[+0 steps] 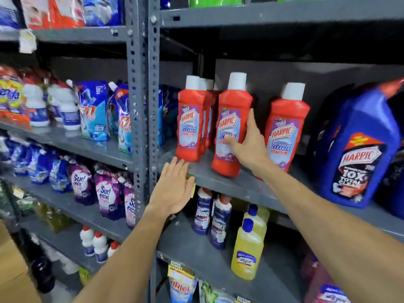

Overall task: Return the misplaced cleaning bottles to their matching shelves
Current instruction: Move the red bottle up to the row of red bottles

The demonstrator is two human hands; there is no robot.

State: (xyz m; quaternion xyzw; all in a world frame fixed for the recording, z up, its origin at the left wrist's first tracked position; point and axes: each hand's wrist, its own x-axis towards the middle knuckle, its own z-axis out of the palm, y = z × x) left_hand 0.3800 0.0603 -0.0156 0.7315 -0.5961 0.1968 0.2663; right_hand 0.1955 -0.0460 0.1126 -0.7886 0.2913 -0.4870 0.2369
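My right hand [249, 145] grips a red Harpic bathroom cleaner bottle [229, 119] with a white cap, standing slightly tilted on the grey metal shelf [207, 173]. To its left stands a row of the same red bottles [190, 119]. Another red bottle [286, 127] stands to its right. My left hand [175, 189] lies flat with fingers apart against the shelf's front edge and holds nothing. A large blue Harpic bottle [358, 149] sits at the right end of the shelf.
A perforated grey upright [142, 106] divides the racks. Below are Domex bottles [209, 217] and yellow bottles [249, 246]. Detergent pouches [94, 110] and Surf Excel packs [107, 193] fill the left rack. A cardboard box [13, 270] stands at the bottom left.
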